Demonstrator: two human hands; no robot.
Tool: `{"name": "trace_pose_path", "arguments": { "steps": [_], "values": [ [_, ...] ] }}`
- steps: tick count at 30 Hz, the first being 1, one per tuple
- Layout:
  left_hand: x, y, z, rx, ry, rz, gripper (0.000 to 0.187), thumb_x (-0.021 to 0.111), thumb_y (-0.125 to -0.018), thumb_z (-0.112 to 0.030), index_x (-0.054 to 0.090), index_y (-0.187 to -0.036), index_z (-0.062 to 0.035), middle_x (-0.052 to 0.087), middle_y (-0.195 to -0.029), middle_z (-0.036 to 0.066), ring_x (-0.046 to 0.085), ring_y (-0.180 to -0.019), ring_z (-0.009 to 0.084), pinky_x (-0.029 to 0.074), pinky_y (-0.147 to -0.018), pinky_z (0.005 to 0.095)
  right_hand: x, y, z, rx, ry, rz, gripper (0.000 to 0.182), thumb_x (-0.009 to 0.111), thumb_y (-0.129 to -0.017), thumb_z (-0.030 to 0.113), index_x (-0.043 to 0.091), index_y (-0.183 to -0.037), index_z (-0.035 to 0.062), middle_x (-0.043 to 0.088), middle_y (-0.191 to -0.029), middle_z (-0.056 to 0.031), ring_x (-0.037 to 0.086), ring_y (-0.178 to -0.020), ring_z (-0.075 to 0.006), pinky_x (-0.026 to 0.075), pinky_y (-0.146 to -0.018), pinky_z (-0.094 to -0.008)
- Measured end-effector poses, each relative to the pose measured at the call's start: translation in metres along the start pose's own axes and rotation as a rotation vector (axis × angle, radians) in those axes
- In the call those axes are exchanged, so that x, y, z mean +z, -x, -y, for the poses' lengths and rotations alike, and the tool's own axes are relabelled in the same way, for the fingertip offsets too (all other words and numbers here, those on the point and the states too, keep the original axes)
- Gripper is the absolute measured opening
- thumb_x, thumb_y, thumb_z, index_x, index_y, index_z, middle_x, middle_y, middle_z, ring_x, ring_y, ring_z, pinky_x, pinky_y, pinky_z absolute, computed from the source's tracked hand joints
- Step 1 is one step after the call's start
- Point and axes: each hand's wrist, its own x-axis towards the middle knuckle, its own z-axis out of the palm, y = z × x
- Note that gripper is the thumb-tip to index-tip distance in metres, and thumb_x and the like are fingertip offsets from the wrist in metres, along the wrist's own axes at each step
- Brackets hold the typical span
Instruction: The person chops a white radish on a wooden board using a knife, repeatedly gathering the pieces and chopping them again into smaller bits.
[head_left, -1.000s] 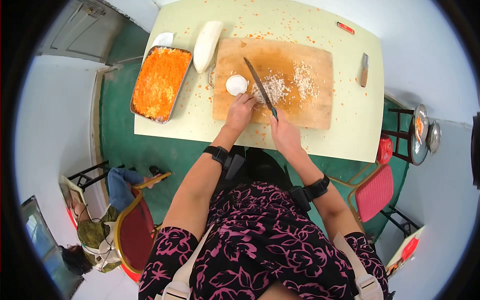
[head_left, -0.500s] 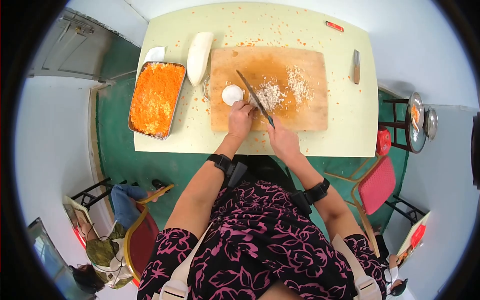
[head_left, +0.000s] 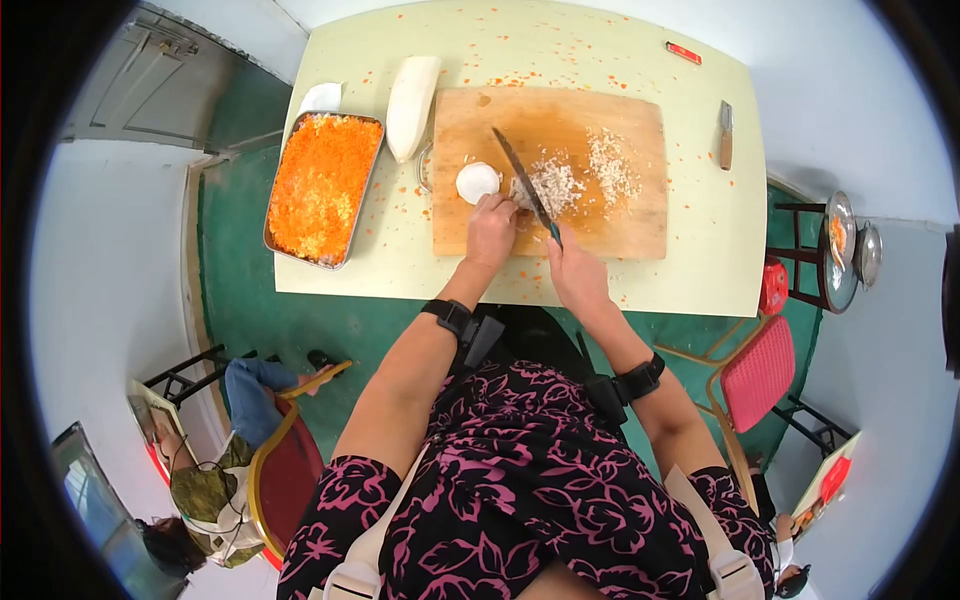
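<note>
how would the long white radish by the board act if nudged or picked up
Its rounded sides suggest the radish might roll. Its thick, straight body looks stiff, and the pale, apparently peeled surface could be slippery.

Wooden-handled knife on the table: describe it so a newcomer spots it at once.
On the pale table, look right of the cutting board. There, near the table's right edge, lies the wooden-handled knife, blade pointing away from the person. Its brown handle distinguishes it from the small red object beyond and the longer, dark-bladed knife in the right hand.
</note>
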Motion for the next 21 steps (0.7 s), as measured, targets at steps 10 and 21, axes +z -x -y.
{"name": "trace_pose_path", "arguments": {
  "steps": [10, 21],
  "values": [
    [0.001, 0.004, 0.001, -0.01, 0.033, -0.013, 0.006, 0.063, -0.066, 0.0, 0.06, -0.07, -0.0032, 0.058, -0.076, 0.01, 0.055, -0.074, 0.0279, 0.047, -0.066, 0.0355, -0.003, 0.005, 0.003, -0.034, -0.045, -0.025, 0.035, 0.042, -0.092, 0.031, 0.045, -0.118, 0.0088, 0.061, -0.069, -0.0201, 0.059, -0.064, -0.0406, 0.045, -0.059, -0.0508],
    [0.001, 0.003, 0.005, 0.039, 0.02, 0.012, 0.006, 0.063, -0.067, 0.001, 0.062, -0.072, -0.0026, 0.058, -0.075, 0.009, 0.056, -0.074, 0.027, 0.048, -0.067, 0.0347, -0.002, -0.002, 0.004, -0.015, 0.041, 0.054, 0.035, 0.041, -0.092, 0.03, 0.044, -0.118, 0.0085, 0.061, -0.072, -0.0215, 0.06, -0.067, -0.0401, 0.045, -0.06, -0.0498]
  ]
}}
